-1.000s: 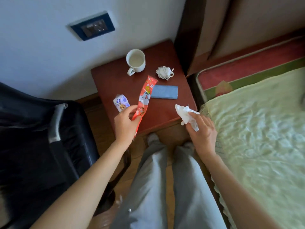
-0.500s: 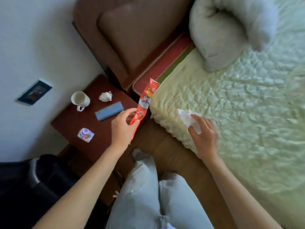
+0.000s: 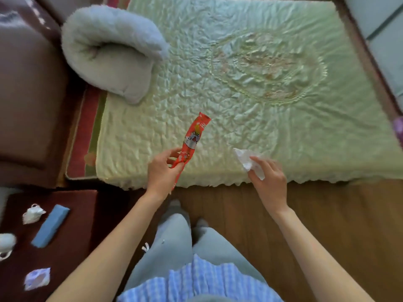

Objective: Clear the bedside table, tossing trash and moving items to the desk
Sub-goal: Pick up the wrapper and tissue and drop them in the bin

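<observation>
My left hand grips the lower end of a long red snack wrapper, held upright over the near edge of the bed. My right hand pinches a crumpled white tissue just to the right of it. The dark red bedside table lies at the lower left, apart from both hands. On it rest a blue rectangular case, a white crumpled mask, a small purple-white packet, and a white mug cut off by the frame's left edge.
A bed with a pale green quilt fills the middle, with a rolled grey blanket at its head. A brown padded headboard stands at the left. Wooden floor runs between the bed and my legs.
The view has swung right, away from the bedside table toward the bed. Both hands, still holding the wrapper and the tissue, now hang over the bed's edge instead of the table.
</observation>
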A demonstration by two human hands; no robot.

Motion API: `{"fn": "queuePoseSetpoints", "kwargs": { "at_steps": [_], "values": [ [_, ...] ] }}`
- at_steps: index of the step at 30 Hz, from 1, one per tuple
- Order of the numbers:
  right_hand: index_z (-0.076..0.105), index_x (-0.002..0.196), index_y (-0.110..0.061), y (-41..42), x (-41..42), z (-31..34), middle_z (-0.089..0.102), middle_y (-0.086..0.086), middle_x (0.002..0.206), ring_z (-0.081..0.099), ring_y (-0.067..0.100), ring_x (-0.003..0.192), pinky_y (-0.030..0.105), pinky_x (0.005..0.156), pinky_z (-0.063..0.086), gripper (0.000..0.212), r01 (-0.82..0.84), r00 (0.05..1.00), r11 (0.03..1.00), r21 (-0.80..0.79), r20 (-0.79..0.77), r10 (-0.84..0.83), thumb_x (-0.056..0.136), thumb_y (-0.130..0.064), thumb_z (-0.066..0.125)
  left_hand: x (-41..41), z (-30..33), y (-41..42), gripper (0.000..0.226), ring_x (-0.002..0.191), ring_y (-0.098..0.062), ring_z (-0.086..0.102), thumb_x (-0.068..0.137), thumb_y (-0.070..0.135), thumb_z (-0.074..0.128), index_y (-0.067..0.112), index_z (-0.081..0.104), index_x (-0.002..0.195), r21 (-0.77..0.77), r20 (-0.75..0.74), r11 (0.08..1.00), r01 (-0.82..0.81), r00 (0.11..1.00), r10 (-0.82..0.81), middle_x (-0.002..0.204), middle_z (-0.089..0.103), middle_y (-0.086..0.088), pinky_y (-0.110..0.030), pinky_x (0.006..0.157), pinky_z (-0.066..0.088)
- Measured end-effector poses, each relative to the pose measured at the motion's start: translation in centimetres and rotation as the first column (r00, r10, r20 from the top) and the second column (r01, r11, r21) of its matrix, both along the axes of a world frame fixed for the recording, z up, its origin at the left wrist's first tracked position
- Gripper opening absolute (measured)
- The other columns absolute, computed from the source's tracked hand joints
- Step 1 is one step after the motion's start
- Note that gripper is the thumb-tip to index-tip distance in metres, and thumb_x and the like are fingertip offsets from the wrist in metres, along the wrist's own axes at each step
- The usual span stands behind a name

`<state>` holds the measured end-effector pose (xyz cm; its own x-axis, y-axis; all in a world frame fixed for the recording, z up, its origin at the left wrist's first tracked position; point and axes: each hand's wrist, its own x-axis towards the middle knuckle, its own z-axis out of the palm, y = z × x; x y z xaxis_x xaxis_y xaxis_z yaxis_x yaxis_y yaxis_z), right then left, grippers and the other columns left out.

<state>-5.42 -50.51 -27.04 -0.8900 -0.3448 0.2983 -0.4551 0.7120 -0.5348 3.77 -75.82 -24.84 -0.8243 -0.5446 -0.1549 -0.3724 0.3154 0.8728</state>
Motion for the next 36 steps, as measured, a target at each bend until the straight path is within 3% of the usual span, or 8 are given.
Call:
{"fn": "queuePoseSetpoints", "kwargs": {
  "at_steps": [3,7,11,16,20,26,30,36],
  "values": [
    [0.067,0.108,-0.013,4.9,0.7,0.3,0.069,0.006,0.1,0.062,0.021,0.092,0.033,0.08,0.05,0.033,0.187,0.982,0.982,-0.012,-0.009,-0.187,0.076,-0.009,0.075,-4.2,0.6,3.2,0.033,0.074,0.0,0.062,0.077,0.015,0.074,0.023,0.068,0.108,-0.012,-0.004,0.986,0.165,0.986,-0.165,0.091,0.068,0.008,-0.007,0.06,0.047],
    [0.066,0.109,-0.015,9.7,1.9,0.1,0.068,0.003,0.102,0.06,0.02,0.095,0.032,0.085,0.047,0.034,0.429,0.903,0.901,-0.059,0.049,-0.427,0.077,-0.01,0.076,-9.3,1.2,7.1,0.033,0.075,0.0,0.061,0.076,0.008,0.073,0.021,0.068,0.107,0.015,-0.01,0.936,0.351,0.936,-0.351,0.093,0.069,0.006,-0.024,0.067,0.054],
    [0.067,0.106,-0.014,12.9,3.1,0.5,0.069,0.003,0.1,0.06,0.021,0.093,0.035,0.083,0.049,0.03,0.625,0.78,0.78,-0.029,-0.002,-0.625,0.077,-0.012,0.076,-14.4,1.5,10.7,0.035,0.077,0.001,0.06,0.076,0.006,0.071,0.026,0.068,0.104,0.043,-0.001,0.836,0.546,0.837,-0.547,0.092,0.066,0.015,-0.029,0.067,0.055],
    [0.068,0.105,-0.011,15.4,5.6,0.8,0.07,0.004,0.102,0.061,0.023,0.093,0.034,0.084,0.05,0.027,0.812,0.583,0.584,0.007,-0.058,-0.81,0.078,-0.011,0.072,-19.6,2.0,15.9,0.033,0.073,0.004,0.058,0.075,0.01,0.072,0.028,0.068,0.102,0.02,-0.003,0.674,0.739,0.674,-0.739,0.091,0.067,0.008,-0.015,0.061,0.048],
    [0.068,0.103,-0.01,16.8,8.1,0.3,0.069,0.003,0.103,0.06,0.021,0.094,0.025,0.085,0.045,0.025,0.899,0.438,0.437,0.022,-0.048,-0.898,0.078,-0.01,0.072,-22.5,1.7,20.4,0.035,0.077,0.0,0.06,0.074,0.014,0.073,0.028,0.068,0.106,-0.041,0.021,0.515,0.856,0.516,-0.856,0.096,0.069,0.008,-0.021,0.066,0.05],
    [0.069,0.099,-0.007,20.3,11.6,-0.1,0.07,0.007,0.098,0.063,0.026,0.09,0.036,0.084,0.051,0.023,0.972,0.231,0.235,-0.029,-0.105,-0.967,0.076,-0.004,0.07,-22.9,1.4,28.4,0.032,0.072,0.005,0.058,0.077,0.014,0.071,0.027,0.068,0.105,-0.048,0.066,0.291,0.956,0.293,-0.954,0.087,0.065,0.015,-0.018,0.06,0.046],
    [0.069,0.1,-0.007,24.6,13.4,-0.6,0.07,0.007,0.096,0.063,0.026,0.089,0.036,0.081,0.051,0.026,0.988,0.148,0.152,-0.038,-0.086,-0.985,0.074,-0.003,0.073,-22.3,0.8,34.6,0.03,0.071,0.004,0.058,0.077,0.013,0.07,0.023,0.068,0.105,-0.034,0.077,0.221,0.975,0.223,-0.972,0.086,0.067,0.01,-0.019,0.06,0.046],
    [0.069,0.101,-0.01,34.0,13.7,-0.7,0.069,0.005,0.099,0.063,0.024,0.091,0.034,0.083,0.05,0.027,0.988,0.136,0.14,-0.064,-0.058,-0.989,0.075,-0.005,0.074,-21.2,0.8,45.1,0.033,0.072,0.0,0.06,0.075,0.013,0.072,0.027,0.068,0.104,-0.069,0.065,0.175,0.982,0.18,-0.982,0.085,0.067,0.01,-0.005,0.056,0.043]
  ]
}}
